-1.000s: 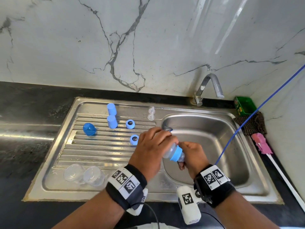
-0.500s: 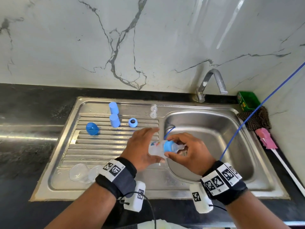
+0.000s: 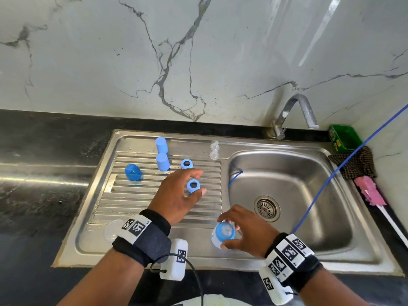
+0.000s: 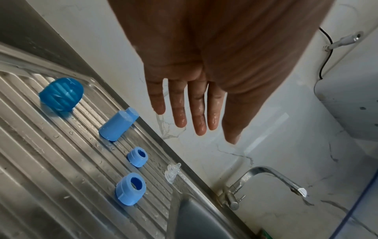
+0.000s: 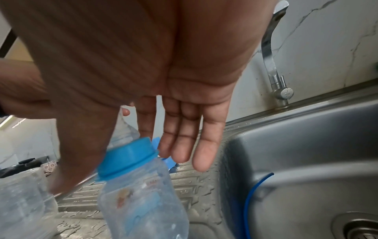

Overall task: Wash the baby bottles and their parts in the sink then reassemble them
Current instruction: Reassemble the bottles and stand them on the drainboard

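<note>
A clear baby bottle (image 3: 217, 239) with a blue collar (image 5: 127, 155) and nipple stands upright at the drainboard's front edge, next to the basin. My right hand (image 3: 224, 233) holds it by the collar between thumb and index finger; the other fingers (image 5: 202, 145) are straight. My left hand (image 3: 202, 182) hovers open over the drainboard, above a blue ring (image 3: 193, 186), holding nothing; its wet fingers (image 4: 190, 113) are spread. Further back lie a second blue ring (image 3: 186, 164), two tall blue caps (image 3: 163, 162), a blue dome cap (image 3: 133, 172) and two clear nipples (image 3: 214, 151).
Clear bottle bodies (image 3: 111, 228) sit at the drainboard's front left, partly hidden by my left wrist. The basin (image 3: 320, 184) lies right, under the tap (image 3: 293, 111). A blue cord (image 3: 331, 173) crosses it. A green box (image 3: 344, 138), checked cloth (image 3: 355, 164) and pink brush (image 3: 371, 193) line the right counter.
My left hand has let go of the bottle and moved back over the drainboard. My right hand has carried the bottle toward me and stood it upright at the front edge.
</note>
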`<action>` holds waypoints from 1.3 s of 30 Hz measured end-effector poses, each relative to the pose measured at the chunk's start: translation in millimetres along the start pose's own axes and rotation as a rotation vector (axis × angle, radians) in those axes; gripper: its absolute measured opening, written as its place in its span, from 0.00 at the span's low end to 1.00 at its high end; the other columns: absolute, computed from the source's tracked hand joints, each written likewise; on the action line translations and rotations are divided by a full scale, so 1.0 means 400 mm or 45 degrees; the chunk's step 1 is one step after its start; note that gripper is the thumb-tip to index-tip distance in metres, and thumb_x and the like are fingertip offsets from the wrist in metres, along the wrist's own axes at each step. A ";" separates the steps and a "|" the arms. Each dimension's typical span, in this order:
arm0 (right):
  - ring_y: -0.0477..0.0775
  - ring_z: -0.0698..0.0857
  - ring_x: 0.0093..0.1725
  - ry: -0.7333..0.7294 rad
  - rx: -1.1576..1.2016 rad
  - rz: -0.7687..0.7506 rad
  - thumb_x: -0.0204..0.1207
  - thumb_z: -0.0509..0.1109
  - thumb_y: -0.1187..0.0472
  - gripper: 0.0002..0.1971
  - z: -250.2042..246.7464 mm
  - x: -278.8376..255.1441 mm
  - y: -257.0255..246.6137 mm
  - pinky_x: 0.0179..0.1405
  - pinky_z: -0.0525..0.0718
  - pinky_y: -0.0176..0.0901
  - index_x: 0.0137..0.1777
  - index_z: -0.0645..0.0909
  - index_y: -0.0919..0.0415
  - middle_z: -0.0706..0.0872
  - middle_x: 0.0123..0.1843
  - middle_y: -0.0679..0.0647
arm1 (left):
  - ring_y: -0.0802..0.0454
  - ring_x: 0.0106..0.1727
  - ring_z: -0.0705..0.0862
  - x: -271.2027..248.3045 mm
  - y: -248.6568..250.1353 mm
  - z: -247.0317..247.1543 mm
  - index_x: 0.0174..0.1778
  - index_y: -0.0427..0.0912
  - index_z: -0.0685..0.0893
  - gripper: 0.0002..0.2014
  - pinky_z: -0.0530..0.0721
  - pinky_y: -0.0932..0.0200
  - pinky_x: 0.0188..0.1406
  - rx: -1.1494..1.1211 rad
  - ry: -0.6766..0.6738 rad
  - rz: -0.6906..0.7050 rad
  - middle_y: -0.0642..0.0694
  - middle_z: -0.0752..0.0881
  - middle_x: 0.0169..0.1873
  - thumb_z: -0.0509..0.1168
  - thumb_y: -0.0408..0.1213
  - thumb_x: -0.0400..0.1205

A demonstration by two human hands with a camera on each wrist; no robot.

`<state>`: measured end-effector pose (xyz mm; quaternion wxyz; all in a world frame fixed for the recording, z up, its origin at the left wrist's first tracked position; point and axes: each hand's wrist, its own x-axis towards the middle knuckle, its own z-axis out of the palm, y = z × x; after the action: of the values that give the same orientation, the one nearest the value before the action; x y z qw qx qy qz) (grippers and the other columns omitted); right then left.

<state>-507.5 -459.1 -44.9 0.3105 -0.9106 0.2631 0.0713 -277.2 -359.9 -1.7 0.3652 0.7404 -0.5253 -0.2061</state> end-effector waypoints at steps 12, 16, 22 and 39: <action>0.43 0.85 0.45 0.279 0.130 -0.093 0.65 0.69 0.21 0.29 -0.208 0.044 -0.048 0.41 0.80 0.27 0.61 0.82 0.35 0.84 0.53 0.36 | 0.63 0.61 0.82 0.031 -0.048 -0.130 0.64 0.54 0.85 0.14 0.75 0.71 0.57 -0.060 0.232 -0.118 0.62 0.86 0.59 0.71 0.45 0.83; 0.40 0.82 0.39 0.271 0.038 -0.254 0.74 0.75 0.39 0.19 -0.257 0.197 -0.148 0.41 0.77 0.27 0.61 0.86 0.48 0.85 0.50 0.39 | 0.60 0.60 0.85 0.029 -0.089 -0.212 0.63 0.55 0.85 0.11 0.83 0.58 0.57 -0.080 0.419 -0.185 0.61 0.88 0.57 0.69 0.42 0.84; 0.50 0.83 0.55 -0.061 -0.252 -0.414 0.78 0.76 0.51 0.20 -0.180 0.525 -0.349 0.63 0.77 0.41 0.68 0.83 0.55 0.87 0.61 0.52 | 0.63 0.57 0.85 -0.049 -0.138 -0.305 0.61 0.54 0.86 0.10 0.84 0.54 0.56 -0.088 0.597 -0.291 0.62 0.89 0.54 0.68 0.40 0.85; 0.62 0.84 0.62 -0.243 -0.513 -0.347 0.79 0.74 0.58 0.20 0.017 0.731 -0.440 0.56 0.78 0.48 0.71 0.81 0.55 0.86 0.62 0.59 | 0.70 0.60 0.83 -0.145 -0.153 -0.296 0.62 0.54 0.86 0.11 0.80 0.67 0.60 -0.166 0.536 -0.281 0.66 0.87 0.56 0.69 0.40 0.84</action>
<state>-166.3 -464.5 -43.0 0.1529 -0.9703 0.0880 0.1656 -178.2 -256.5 24.3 0.4889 0.7948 -0.3391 -0.1193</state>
